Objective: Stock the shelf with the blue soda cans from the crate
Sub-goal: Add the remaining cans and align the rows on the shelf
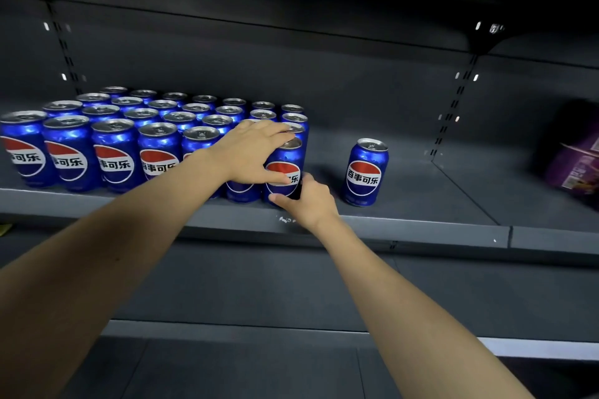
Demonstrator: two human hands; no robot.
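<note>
Several rows of blue soda cans (pixel 113 152) stand packed on the left half of the dark grey shelf (pixel 405 197). My left hand (pixel 256 152) grips the front can at the right end of the block (pixel 287 160), fingers over its top rim and thumb on its logo. My right hand (pixel 306 199) holds the same can low on its right side near the base. One more blue can (pixel 367 172) stands alone, upright, a little to the right. No crate is in view.
A purple carton (pixel 577 162) sits at the far right of the shelf. Bare shelf lies between the lone can and the carton. A shelf board hangs above, and lower grey shelves (pixel 259 327) run beneath the front lip.
</note>
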